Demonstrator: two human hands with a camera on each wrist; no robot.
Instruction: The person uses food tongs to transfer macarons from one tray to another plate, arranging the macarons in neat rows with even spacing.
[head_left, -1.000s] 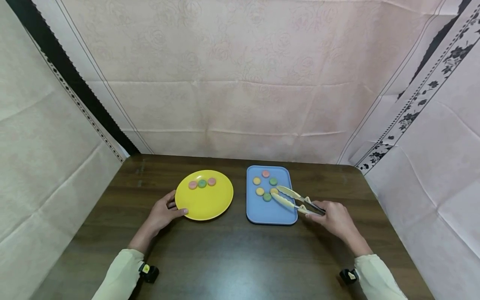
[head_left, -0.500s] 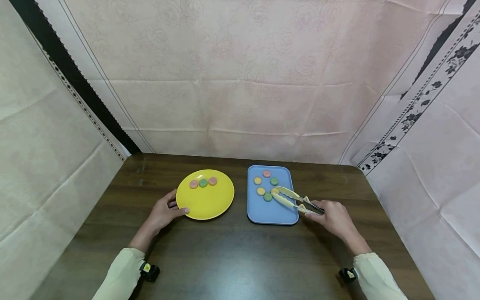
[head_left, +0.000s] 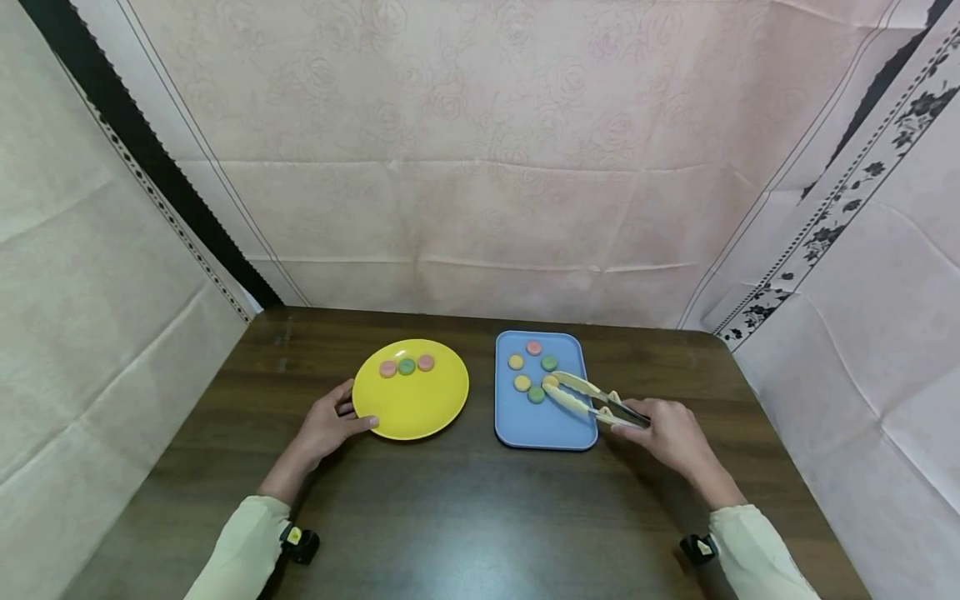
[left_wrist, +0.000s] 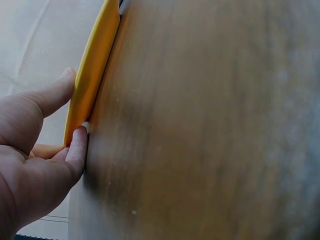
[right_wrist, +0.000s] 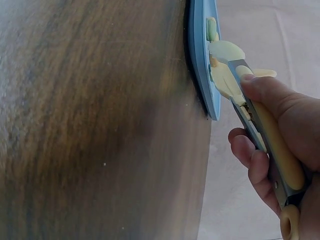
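Note:
The left hand (head_left: pixel 330 425) grips the left edge of a yellow plate (head_left: pixel 412 408), thumb on its rim and fingers beneath, as the left wrist view shows. Two pink discs and a green disc (head_left: pixel 407 367) lie in a row on the plate. In the right hand (head_left: pixel 670 433) are cream-tipped tongs (head_left: pixel 603 410), their tips over a blue tray (head_left: pixel 525 427). Between those tips sits a yellow disc (head_left: pixel 551 381); whether they press on it I cannot tell. Also on the tray are a pink disc (head_left: pixel 533 347), two yellow discs and two green discs.
Plate and tray stand side by side on a dark wooden table (head_left: pixel 420 517), with a gap of bare wood between them. Pale patterned cloth (head_left: pixel 480 208) hangs behind the table and at both sides. Each wrist wears a small black device.
The view has shifted very slightly. Both hands, the plate and the tray hold their places, and the tongs' tips stay around the same yellow disc.

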